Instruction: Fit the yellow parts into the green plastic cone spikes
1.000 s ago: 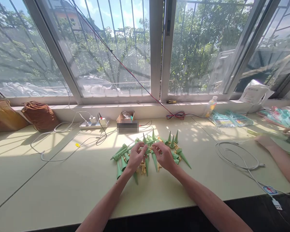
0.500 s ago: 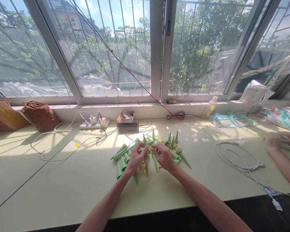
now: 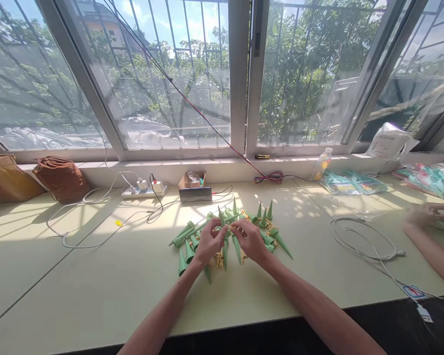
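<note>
Left hand (image 3: 207, 242) and right hand (image 3: 252, 240) pinch 1 small green part (image 3: 227, 230) between fingertips, above the pile of spikes (image 3: 281, 241) mid-table (image 3: 96, 286); spikes look light, rigid, smooth plastic, best gripped at the wide open end, not the tip

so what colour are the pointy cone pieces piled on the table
Green cone pieces, with a few yellowish pieces mixed in. Head view shows it best.
</note>
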A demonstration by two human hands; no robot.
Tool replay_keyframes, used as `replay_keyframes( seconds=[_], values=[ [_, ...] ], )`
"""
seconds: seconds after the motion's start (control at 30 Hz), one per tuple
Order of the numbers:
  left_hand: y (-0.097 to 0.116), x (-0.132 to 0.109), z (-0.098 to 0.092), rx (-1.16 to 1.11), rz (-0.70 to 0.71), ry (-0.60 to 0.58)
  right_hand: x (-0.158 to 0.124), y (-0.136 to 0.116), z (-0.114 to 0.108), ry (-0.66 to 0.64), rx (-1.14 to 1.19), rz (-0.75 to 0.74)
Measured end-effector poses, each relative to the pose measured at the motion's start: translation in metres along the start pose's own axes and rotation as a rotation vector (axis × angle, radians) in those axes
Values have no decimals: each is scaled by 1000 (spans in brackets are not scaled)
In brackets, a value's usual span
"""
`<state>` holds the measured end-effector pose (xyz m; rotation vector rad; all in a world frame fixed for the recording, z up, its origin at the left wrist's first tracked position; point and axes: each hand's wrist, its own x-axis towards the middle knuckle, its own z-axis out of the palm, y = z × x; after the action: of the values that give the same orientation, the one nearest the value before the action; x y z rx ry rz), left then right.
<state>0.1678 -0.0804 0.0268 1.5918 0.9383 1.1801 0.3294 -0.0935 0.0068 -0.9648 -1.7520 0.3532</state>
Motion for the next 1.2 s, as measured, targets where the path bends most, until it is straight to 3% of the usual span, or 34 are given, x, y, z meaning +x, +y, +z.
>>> replay_keyframes(
  seconds=[0.87,1.03,1.2],
  values=[
    [-5,0,1,38,115,-6,0,3,1,-23,-38,54],
    [-7,1,-1,65,91,-28,1,0,1,-38,-26,68],
    [-8,2,-1,86,38,27,0,-1,3,-32,52,91]
  ],
)
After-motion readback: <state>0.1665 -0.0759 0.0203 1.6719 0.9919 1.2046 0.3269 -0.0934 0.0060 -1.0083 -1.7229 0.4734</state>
